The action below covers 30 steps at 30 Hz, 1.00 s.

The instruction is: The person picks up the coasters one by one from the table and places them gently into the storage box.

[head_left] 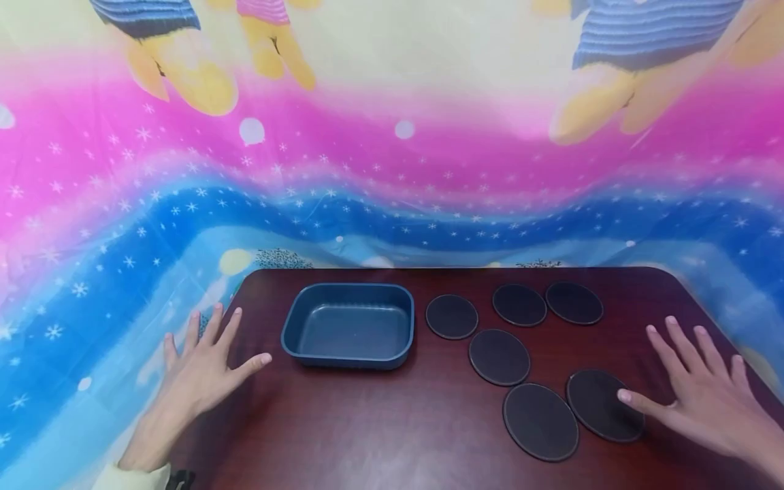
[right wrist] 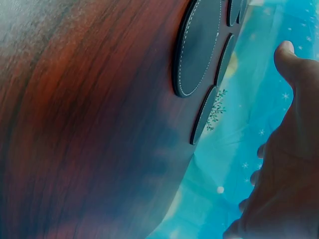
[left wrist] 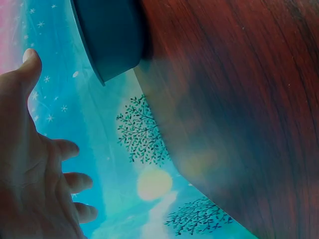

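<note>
My left hand [head_left: 199, 374] hovers at the table's left side with its fingers spread, holding nothing. Just right of it stands a dark blue rectangular container [head_left: 349, 363], open at the top, whose corner [left wrist: 112, 59] also shows in the left wrist view. Over the right side my right hand [head_left: 704, 401] is spread as well, its thumb above a round black coaster [head_left: 597, 405]. Several more such coasters lie flat between the container and that hand, among them a near one [head_left: 540, 422] and a far right one [head_left: 574, 303]. White stitching edges a coaster [right wrist: 199, 50] in the right wrist view.
The dark reddish-brown wooden table [head_left: 367, 422] has rounded far corners. Behind it hangs a printed cloth [head_left: 392, 163] in pink, blue and cream with snowflakes, reaching down along both sides of the table.
</note>
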Tool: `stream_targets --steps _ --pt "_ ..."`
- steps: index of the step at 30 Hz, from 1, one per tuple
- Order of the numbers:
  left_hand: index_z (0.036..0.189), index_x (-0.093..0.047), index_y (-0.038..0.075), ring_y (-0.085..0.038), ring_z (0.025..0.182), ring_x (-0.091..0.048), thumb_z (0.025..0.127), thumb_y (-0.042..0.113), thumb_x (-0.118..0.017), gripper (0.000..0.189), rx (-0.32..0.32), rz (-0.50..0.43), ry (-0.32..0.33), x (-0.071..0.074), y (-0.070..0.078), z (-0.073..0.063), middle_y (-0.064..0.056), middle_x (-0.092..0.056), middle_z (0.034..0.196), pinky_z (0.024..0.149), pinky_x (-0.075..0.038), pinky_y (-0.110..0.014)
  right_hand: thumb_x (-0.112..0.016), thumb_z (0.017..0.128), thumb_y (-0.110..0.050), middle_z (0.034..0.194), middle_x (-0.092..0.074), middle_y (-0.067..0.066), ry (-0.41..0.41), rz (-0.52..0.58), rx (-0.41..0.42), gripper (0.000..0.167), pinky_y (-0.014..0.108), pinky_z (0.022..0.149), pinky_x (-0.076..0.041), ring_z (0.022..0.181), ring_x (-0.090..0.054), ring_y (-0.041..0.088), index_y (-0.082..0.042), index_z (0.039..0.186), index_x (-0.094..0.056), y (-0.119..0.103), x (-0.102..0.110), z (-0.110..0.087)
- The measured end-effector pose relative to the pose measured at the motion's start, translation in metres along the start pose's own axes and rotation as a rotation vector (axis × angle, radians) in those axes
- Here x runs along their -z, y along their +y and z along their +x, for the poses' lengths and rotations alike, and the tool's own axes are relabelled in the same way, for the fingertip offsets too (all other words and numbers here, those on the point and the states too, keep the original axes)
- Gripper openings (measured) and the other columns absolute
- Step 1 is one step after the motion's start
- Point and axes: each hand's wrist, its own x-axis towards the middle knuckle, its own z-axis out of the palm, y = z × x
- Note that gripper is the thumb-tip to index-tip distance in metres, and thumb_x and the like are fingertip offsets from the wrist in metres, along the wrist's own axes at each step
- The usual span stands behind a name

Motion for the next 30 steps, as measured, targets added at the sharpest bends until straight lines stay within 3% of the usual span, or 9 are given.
stream_targets --steps 6,14,25,30 --pt "0.175 -0.009 0.017 -0.063 0.16 -0.001 0.096 0.084 -0.049 0.111 0.001 0.001 0.004 -0.0015 -0.0003 0.002 -0.027 -0.006 0.179 0.114 0.004 -0.092 -0.075 0.091 -0.066 0.175 0.028 0.018 0.013 0.043 0.038 0.13 0.08 0.114 0.027 0.157 0.033 0.05 -0.007 0.172 0.008 0.0001 0.0018 0.0009" --pt "0.175 -0.006 0.017 -0.065 0.159 -0.003 0.097 0.082 -0.052 0.111 -0.009 -0.04 -0.005 -0.0029 -0.0003 0.0043 -0.028 -0.003 0.179 0.116 -0.003 -0.09 -0.082 0.093 -0.045 0.177 0.023 0.02 -0.012 0.261 0.138 0.126 0.073 0.117 0.029 0.16 0.034 0.044 -0.008 0.172 0.008 0.0036 -0.0031 0.0009" --pt "0.175 -0.004 0.017 -0.063 0.161 -0.002 0.098 0.076 -0.059 0.111 -0.03 -0.119 -0.007 -0.0067 -0.0016 0.0072 -0.028 -0.004 0.179 0.12 -0.009 -0.086 -0.082 0.095 -0.038 0.178 0.018 0.023 -0.073 0.355 0.153 0.124 0.081 0.115 0.022 0.161 0.03 0.046 -0.013 0.173 0.01 0.0045 -0.0055 0.0026" --pt "0.175 -0.008 0.015 -0.062 0.161 -0.006 0.098 0.07 -0.064 0.11 -0.051 -0.144 0.012 -0.0071 -0.0002 0.0084 -0.027 -0.008 0.179 0.121 -0.012 -0.084 -0.083 0.095 -0.037 0.179 0.016 0.023 -0.106 0.397 0.155 0.122 0.088 0.113 0.012 0.162 0.025 0.05 -0.014 0.173 0.008 0.0059 -0.0073 0.0039"
